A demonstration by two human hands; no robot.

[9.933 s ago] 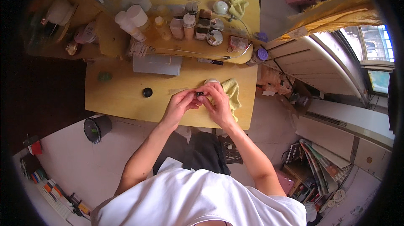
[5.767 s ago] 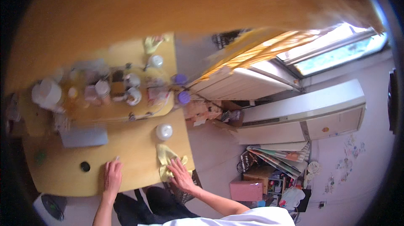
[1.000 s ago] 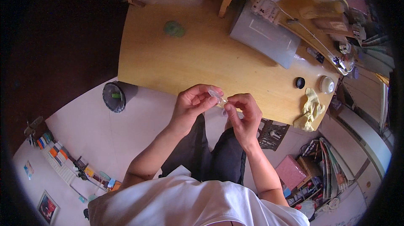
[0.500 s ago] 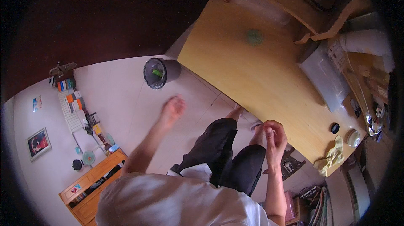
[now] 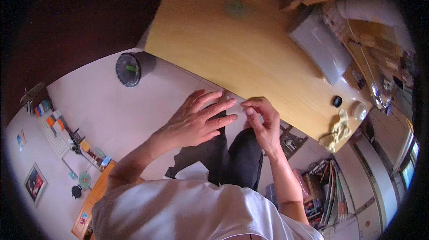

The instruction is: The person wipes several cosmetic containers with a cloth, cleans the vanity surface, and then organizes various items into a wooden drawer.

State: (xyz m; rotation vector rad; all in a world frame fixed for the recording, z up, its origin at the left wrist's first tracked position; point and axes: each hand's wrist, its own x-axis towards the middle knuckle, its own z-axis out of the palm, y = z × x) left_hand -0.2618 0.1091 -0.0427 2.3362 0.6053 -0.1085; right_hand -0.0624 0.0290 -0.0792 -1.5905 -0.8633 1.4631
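In front of my lap, my left hand [image 5: 199, 119] is held palm down with its fingers spread. Close by on the right, my right hand [image 5: 264, 124] has thumb and forefinger brought together; any small thing between them is too indistinct to name. The fingertips of both hands come near each other beside the edge of the yellow wooden table [image 5: 214, 39]. At the table's right end lie a black round lid [image 5: 337, 101], a clear round jar [image 5: 359, 111] and a crumpled pale yellow cloth [image 5: 336, 132].
A dark bin [image 5: 128, 70] with something green in it stands on the floor left of the table. A grey flat box [image 5: 321, 45] leans toward the table's back. At lower right are stacked papers [image 5: 336, 191]; a wooden cabinet [image 5: 96, 195] is at lower left.
My left hand has moved right, toward my right hand, and its fingers are now spread. My right hand has shifted left and up. The whole view has turned rightward.
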